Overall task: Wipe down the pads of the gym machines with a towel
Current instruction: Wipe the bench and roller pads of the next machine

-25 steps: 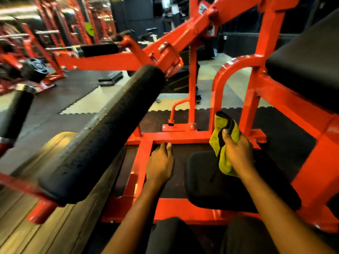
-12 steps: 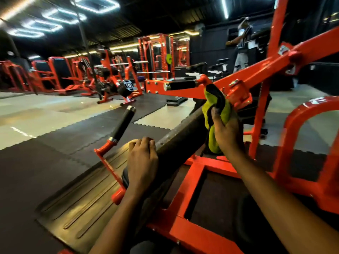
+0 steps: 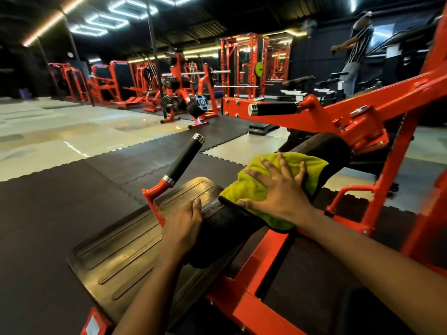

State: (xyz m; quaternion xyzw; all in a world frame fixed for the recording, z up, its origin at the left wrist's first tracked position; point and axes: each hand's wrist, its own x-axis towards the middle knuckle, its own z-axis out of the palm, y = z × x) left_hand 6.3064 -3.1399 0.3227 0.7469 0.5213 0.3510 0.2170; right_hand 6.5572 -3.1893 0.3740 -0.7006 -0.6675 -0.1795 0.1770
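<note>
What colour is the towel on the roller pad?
Yellow-green, with a dark edge; the towel shows clearly in the head view, lying on the black pad.

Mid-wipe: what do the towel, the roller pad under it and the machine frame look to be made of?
Towel: yellow-green, fuzzy looped pile, likely microfibre. Roller pad: matte black with a fine pebbled skin, probably foam or vinyl-covered padding. Machine frame: square metal tube, glossy orange-red paint, sharp light highlights and bolts.
</note>
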